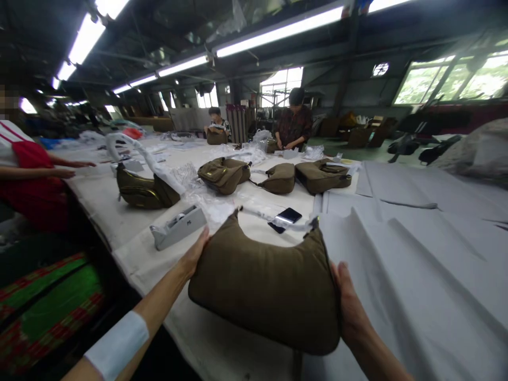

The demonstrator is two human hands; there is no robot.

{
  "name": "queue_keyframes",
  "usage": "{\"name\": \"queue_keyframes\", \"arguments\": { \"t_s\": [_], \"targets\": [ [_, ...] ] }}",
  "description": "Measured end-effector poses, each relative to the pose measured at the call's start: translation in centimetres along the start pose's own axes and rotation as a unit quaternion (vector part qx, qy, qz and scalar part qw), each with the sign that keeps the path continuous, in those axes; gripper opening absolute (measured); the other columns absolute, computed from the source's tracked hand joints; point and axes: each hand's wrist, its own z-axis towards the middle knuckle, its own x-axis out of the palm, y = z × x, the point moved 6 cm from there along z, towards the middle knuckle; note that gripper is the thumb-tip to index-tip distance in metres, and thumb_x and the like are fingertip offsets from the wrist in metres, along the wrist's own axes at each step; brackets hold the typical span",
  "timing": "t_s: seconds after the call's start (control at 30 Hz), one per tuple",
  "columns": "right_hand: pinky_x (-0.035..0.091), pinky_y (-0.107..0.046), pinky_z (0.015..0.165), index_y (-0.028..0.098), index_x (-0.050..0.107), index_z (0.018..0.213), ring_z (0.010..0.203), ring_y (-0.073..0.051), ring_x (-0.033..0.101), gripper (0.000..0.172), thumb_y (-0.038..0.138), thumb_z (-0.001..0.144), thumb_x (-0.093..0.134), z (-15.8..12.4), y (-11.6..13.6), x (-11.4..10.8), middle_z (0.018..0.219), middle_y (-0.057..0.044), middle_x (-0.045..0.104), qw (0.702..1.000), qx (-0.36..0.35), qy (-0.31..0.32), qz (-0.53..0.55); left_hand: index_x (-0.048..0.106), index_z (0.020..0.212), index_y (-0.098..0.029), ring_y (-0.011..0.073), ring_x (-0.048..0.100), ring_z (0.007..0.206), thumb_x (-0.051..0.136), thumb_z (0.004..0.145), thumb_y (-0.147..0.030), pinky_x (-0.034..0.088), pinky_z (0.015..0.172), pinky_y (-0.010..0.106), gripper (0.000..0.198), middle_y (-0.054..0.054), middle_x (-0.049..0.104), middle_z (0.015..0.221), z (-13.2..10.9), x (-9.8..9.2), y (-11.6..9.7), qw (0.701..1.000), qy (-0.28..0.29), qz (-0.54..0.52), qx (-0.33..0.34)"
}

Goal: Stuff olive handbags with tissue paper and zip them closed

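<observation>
An olive-brown shoulder bag [265, 291] is held up over the near part of the table, its plain panel facing me. My left hand [197, 251] grips its left side, and my right hand [349, 301] presses on the right side; the bag hides some of the fingers. White wrapping covers the strap [257, 212] behind the bag's curved top. Just beyond it lies a dark phone [286, 219]. Left of the bag, a grey tape dispenser [180, 227] stands close to my left hand.
More olive bags [146, 188] lie across the white table [130, 259]. Large grey-white sheets [413, 254] spread over the right side. A person in a red apron [32, 174] stands at the left edge; two others work at the far side. A green and red sack [59, 301] sits below left.
</observation>
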Motion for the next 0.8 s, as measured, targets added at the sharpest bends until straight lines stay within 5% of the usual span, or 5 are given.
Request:
{"name": "queue_keyframes", "arguments": {
  "t_s": [0.13, 0.3, 0.5, 0.63, 0.8],
  "targets": [
    [0.044, -0.04, 0.097, 0.022, 0.056, 0.106, 0.115, -0.024, 0.054, 0.064, 0.063, 0.089, 0.011, 1.3, 6.5, -0.4, 0.125, -0.009, 0.057, 0.974, -0.224, -0.032, 0.015, 0.051, 0.116, -0.018, 0.0238, 0.064, 0.098, -0.008, 0.078, -0.072, 0.054, 0.08, 0.038, 0.088, 0.008, 0.068, 0.106, -1.8, -3.4, -2.1, 0.993, -0.046, -0.073, 0.084],
    [0.043, -0.043, 0.093, 0.02, 0.051, 0.054, 0.096, -0.027, 0.062, 0.062, 0.063, 0.089, 0.023, 1.1, 5.1, -0.8, 0.085, -0.009, 0.068, 0.952, -0.198, 0.061, -0.226, 0.053, 0.065, -0.019, 0.0271, 0.063, 0.098, 0.011, 0.082, -0.072, 0.053, 0.081, 0.04, 0.07, 0.011, 0.069, 0.096, -3.8, -5.1, 1.4, 0.994, -0.02, -0.054, 0.091],
    [0.039, -0.046, 0.097, 0.017, 0.06, 0.113, 0.117, -0.027, 0.05, 0.042, 0.043, 0.094, 0.032, -2.8, 2.7, 3.7, 0.125, -0.014, 0.056, 0.772, -0.356, 0.021, -0.526, 0.06, 0.112, -0.02, 0.027, 0.034, 0.133, 0.046, 0.083, -0.057, 0.016, 0.113, 0.048, 0.049, 0.008, 0.049, 0.136, -6.4, -1.4, 1.8, 0.976, -0.057, 0.129, 0.164],
    [0.019, -0.065, 0.102, 0.019, 0.032, 0.142, 0.133, -0.035, 0.028, 0.061, 0.051, 0.091, 0.038, -3.3, -1.7, 8.8, 0.146, -0.015, 0.032, 0.616, -0.413, 0.126, -0.659, 0.025, 0.143, -0.028, 0.0278, 0.017, 0.14, 0.033, 0.093, -0.047, 0.001, 0.111, 0.06, 0.055, 0.006, 0.026, 0.15, -8.2, 6.2, 1.5, 0.838, 0.008, 0.441, 0.322],
    [0.023, -0.066, 0.1, 0.02, 0.022, 0.145, 0.134, -0.036, 0.026, 0.071, 0.059, 0.088, 0.036, -2.2, -4.2, 8.6, 0.148, -0.015, 0.025, 0.594, -0.373, 0.165, -0.693, 0.013, 0.145, -0.03, 0.0273, 0.015, 0.14, 0.03, 0.093, -0.05, 0.01, 0.109, 0.062, 0.058, 0.004, 0.019, 0.152, -7.2, 7.0, 3.3, 0.828, 0.073, 0.47, 0.296]
  ]
}}
